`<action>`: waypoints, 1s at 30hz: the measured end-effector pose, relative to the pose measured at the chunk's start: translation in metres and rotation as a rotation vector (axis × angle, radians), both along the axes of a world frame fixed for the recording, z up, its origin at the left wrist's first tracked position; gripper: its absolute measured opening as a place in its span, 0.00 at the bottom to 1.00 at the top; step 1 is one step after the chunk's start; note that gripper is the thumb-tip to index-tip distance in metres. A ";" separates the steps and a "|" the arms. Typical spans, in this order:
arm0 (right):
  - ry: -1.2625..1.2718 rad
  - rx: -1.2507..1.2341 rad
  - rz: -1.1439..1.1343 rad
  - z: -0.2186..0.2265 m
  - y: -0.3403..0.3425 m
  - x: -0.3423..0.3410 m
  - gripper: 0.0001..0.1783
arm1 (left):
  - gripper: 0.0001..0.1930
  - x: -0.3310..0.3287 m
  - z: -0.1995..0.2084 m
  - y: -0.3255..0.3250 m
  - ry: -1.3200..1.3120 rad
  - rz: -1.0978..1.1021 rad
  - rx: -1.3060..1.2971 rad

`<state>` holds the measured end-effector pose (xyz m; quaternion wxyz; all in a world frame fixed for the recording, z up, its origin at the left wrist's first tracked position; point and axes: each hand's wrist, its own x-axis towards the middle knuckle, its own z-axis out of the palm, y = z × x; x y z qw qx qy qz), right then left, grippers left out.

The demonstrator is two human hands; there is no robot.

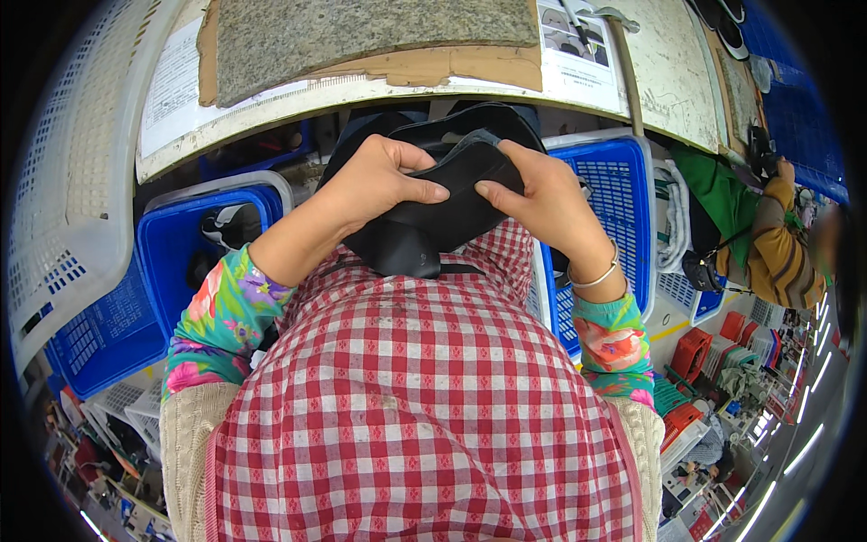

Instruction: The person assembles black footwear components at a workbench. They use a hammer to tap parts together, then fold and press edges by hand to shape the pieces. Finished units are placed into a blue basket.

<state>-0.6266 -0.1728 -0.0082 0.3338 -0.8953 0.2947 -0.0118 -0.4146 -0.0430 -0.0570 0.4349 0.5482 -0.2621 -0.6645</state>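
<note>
A piece of black leather that looks like a shoe upper (442,217) lies across my lap, just below the bench edge. My left hand (384,181) pinches its upper rim between thumb and bent fingers. On the other side my right hand (542,194) grips the same rim, thumb on the near face and fingers behind. Between the two hands the edge curves, and a thin greyish strip shows along it near the right fingers. More black material sits underneath and behind; how many pieces there are I cannot tell.
Ahead is a bench with a stone slab (370,45) on cardboard (433,70), printed sheets and a hammer (625,72). Blue baskets stand left (158,280) and right (623,181) of my lap. A white basket (68,172) rises far left. Another person (777,239) works at the right.
</note>
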 end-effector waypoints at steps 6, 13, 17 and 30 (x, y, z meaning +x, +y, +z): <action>-0.133 0.185 -0.144 -0.008 0.002 -0.002 0.19 | 0.06 0.000 0.001 0.003 -0.197 -0.032 -0.116; -0.283 0.323 -0.197 -0.014 -0.001 -0.007 0.19 | 0.13 0.003 0.011 -0.009 -0.191 -0.052 -0.202; -0.250 0.290 -0.200 -0.012 -0.002 -0.007 0.23 | 0.15 0.000 0.012 -0.011 -0.240 -0.084 -0.206; -0.230 0.468 -0.146 -0.011 -0.005 -0.001 0.11 | 0.11 0.008 0.010 -0.016 -0.253 -0.167 -0.191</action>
